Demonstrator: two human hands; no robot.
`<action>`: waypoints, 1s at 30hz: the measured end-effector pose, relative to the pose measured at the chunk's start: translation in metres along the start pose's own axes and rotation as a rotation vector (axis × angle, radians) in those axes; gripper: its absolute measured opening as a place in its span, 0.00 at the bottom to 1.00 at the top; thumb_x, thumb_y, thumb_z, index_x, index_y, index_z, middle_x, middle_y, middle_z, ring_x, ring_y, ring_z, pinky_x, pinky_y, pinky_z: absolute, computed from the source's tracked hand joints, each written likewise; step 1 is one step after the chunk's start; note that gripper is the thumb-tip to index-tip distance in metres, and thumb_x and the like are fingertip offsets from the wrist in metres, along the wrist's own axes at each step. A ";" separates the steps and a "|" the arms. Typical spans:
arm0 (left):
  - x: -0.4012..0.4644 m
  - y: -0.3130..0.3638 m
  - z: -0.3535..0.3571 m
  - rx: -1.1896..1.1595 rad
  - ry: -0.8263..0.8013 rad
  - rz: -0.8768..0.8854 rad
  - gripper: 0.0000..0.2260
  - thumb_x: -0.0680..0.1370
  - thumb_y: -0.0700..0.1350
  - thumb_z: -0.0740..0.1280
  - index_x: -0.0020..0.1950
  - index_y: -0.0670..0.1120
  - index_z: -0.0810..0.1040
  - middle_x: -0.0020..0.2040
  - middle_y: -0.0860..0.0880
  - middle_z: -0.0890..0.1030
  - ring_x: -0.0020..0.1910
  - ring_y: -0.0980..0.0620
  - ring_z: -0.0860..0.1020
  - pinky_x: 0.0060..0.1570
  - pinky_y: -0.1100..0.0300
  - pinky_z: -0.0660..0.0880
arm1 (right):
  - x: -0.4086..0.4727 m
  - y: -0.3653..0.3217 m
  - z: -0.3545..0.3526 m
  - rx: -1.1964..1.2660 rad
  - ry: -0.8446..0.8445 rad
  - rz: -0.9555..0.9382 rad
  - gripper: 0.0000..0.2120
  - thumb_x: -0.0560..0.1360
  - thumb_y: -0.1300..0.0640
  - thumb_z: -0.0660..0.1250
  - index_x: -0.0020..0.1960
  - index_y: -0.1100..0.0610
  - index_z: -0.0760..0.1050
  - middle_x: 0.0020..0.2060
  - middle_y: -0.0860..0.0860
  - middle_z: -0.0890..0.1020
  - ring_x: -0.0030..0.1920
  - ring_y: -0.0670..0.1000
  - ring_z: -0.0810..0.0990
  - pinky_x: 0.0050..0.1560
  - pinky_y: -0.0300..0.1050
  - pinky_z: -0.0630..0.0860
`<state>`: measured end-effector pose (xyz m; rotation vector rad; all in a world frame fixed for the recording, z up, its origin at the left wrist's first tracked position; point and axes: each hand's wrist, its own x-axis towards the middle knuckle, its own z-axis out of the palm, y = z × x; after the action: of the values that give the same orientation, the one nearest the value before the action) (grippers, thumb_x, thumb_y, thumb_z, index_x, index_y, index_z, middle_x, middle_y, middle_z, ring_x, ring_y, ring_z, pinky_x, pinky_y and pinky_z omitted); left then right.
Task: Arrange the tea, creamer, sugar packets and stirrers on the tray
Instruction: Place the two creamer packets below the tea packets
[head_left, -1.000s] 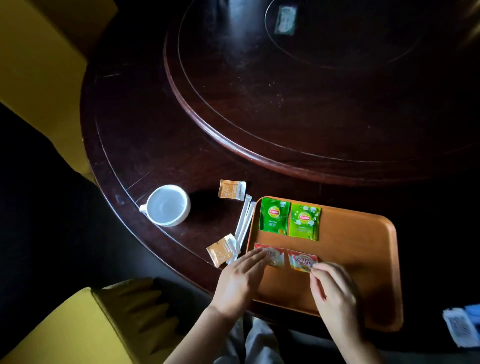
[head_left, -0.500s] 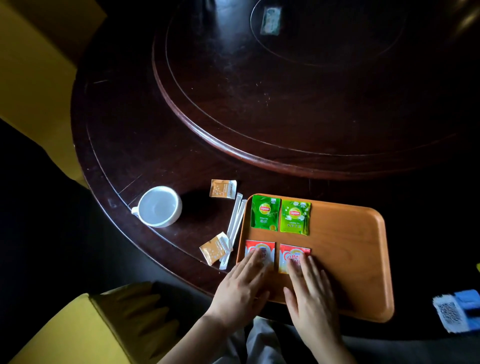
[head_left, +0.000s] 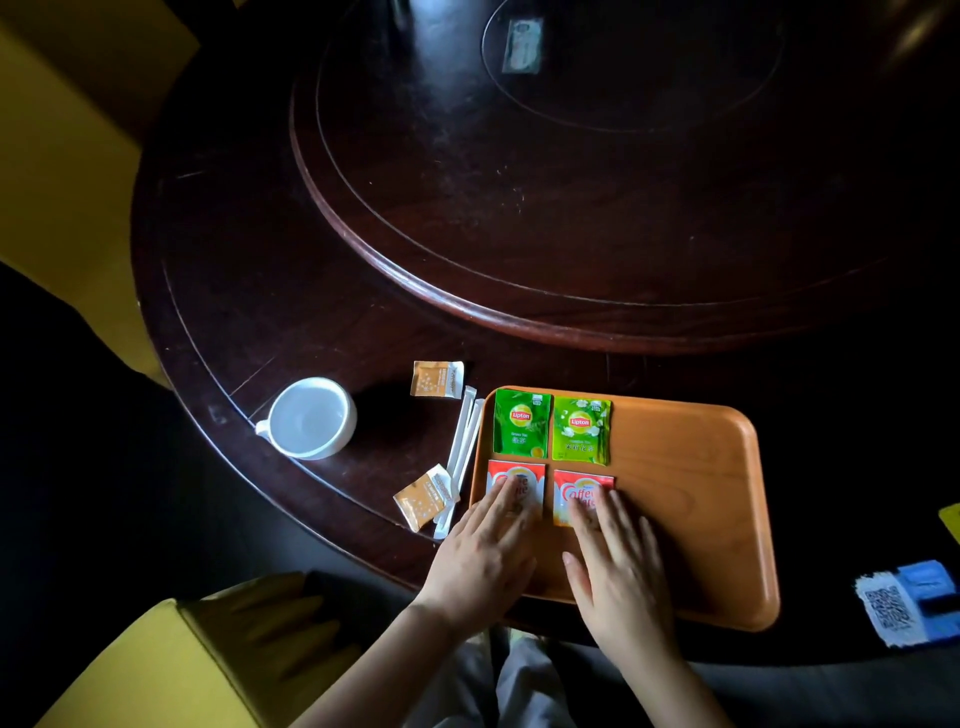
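An orange tray (head_left: 691, 483) lies at the table's near edge. Two green tea packets (head_left: 521, 429) (head_left: 581, 429) lie side by side at its far left corner. Below them lie two red creamer packets (head_left: 524, 475) (head_left: 579, 486). My left hand (head_left: 485, 553) rests flat with its fingers on the left creamer packet. Flat beside it, my right hand (head_left: 615, 566) has fingertips on the right creamer packet. Two orange sugar packets (head_left: 436, 379) (head_left: 422, 498) and white wrapped stirrers (head_left: 462, 452) lie on the table left of the tray.
A white cup (head_left: 310, 418) stands left of the stirrers. A raised round turntable (head_left: 519, 182) fills the table's middle, with a small packet (head_left: 522, 45) on it. Yellow chairs (head_left: 156, 670) stand at left and near me. A blue and white tag (head_left: 906, 603) lies at right.
Both hands flattened from fingertip pinches and now press on the two creamer packets, which sit straighter below the tea packets. The camera view shifted slightly.
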<state>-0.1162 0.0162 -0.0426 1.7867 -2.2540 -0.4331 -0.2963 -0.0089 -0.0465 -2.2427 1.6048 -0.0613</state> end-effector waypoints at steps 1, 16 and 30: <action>0.000 0.000 0.000 -0.004 -0.002 -0.004 0.24 0.75 0.52 0.60 0.70 0.46 0.67 0.72 0.42 0.67 0.71 0.45 0.64 0.67 0.53 0.67 | 0.000 -0.001 0.000 -0.006 -0.004 0.003 0.27 0.78 0.43 0.40 0.70 0.51 0.64 0.70 0.56 0.69 0.70 0.55 0.62 0.65 0.56 0.59; -0.026 -0.015 -0.025 -0.145 0.153 -0.165 0.23 0.75 0.49 0.63 0.68 0.41 0.70 0.71 0.40 0.68 0.71 0.46 0.64 0.69 0.56 0.64 | 0.018 -0.003 -0.008 0.095 0.256 -0.077 0.23 0.78 0.46 0.49 0.62 0.56 0.75 0.64 0.57 0.76 0.63 0.57 0.75 0.63 0.58 0.68; -0.038 -0.076 -0.031 -0.003 0.197 -0.417 0.23 0.69 0.48 0.71 0.61 0.41 0.77 0.62 0.40 0.78 0.61 0.42 0.76 0.62 0.51 0.72 | 0.155 -0.093 -0.019 -0.058 0.195 -0.435 0.23 0.65 0.60 0.74 0.59 0.61 0.76 0.60 0.60 0.78 0.59 0.60 0.77 0.57 0.57 0.75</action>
<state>-0.0272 0.0341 -0.0416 2.1943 -1.7489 -0.3130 -0.1635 -0.1316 -0.0272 -2.6619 1.1869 -0.3621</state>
